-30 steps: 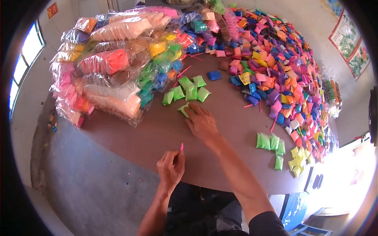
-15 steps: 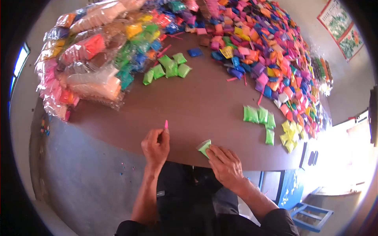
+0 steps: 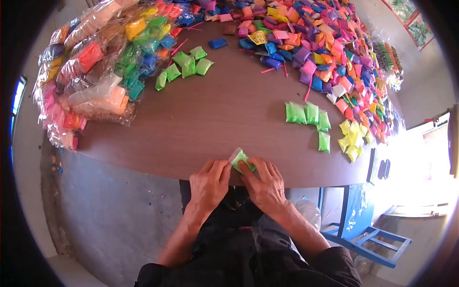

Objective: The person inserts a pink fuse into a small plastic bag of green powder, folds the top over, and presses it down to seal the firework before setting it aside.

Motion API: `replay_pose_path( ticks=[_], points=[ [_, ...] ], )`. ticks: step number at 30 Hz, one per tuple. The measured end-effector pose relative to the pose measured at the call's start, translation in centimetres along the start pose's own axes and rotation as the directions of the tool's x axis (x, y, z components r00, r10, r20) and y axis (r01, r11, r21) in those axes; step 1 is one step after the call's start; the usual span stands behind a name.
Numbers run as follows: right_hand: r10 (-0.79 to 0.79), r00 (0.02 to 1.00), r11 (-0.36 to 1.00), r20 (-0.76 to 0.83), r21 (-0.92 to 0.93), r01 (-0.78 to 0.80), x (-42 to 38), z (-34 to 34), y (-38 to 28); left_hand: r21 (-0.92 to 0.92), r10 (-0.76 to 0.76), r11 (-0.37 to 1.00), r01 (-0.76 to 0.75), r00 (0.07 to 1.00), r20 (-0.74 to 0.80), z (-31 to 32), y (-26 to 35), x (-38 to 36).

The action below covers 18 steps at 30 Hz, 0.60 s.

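Note:
Near the front edge of the brown table [image 3: 191, 129], a small clear packet with light green filling [image 3: 239, 161] lies between my hands. My right hand [image 3: 264, 184] grips it from the right, thumb and fingers pressed on its surface. At the packet's upper left edge my left hand [image 3: 210, 184] is closed in a pinch. A bit of a small pink stick [image 3: 234, 155] shows along that edge by the left fingertips; the rest of it is hidden.
Several green packets [image 3: 189, 64] lie at the back left, others [image 3: 306, 113] at the right beside yellow packets [image 3: 353, 136]. A big heap of coloured packets [image 3: 306, 43] covers the back right. Bulky clear bags [image 3: 91, 71] fill the left. A blue chair [image 3: 377, 244] stands below right.
My left hand has moved right with the pink stick to meet the green packet. My right hand has brought the packet slightly left and up. The view has shifted a little.

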State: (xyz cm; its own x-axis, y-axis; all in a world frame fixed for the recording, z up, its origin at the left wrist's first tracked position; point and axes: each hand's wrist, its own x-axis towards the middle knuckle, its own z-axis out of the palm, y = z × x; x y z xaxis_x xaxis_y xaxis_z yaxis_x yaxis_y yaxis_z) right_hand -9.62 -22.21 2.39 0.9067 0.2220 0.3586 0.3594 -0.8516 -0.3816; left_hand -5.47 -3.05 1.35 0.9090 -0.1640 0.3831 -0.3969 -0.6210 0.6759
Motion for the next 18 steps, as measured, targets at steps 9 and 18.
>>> replay_pose_path(
  ticks=[9, 18],
  points=[
    [0.024, 0.995, 0.999, -0.095, 0.036, -0.021, 0.0, 0.4, 0.4, 0.041, 0.069, 0.996, -0.076, 0.987, 0.143, 0.8, 0.2, 1.2],
    [0.072, 0.993, 0.997, -0.095, 0.011, -0.071, -1.1, 1.6, 0.3, -0.005, 0.037, 0.999, -0.037, 0.980, 0.196, 0.2, -1.5, 4.8]
  ],
)
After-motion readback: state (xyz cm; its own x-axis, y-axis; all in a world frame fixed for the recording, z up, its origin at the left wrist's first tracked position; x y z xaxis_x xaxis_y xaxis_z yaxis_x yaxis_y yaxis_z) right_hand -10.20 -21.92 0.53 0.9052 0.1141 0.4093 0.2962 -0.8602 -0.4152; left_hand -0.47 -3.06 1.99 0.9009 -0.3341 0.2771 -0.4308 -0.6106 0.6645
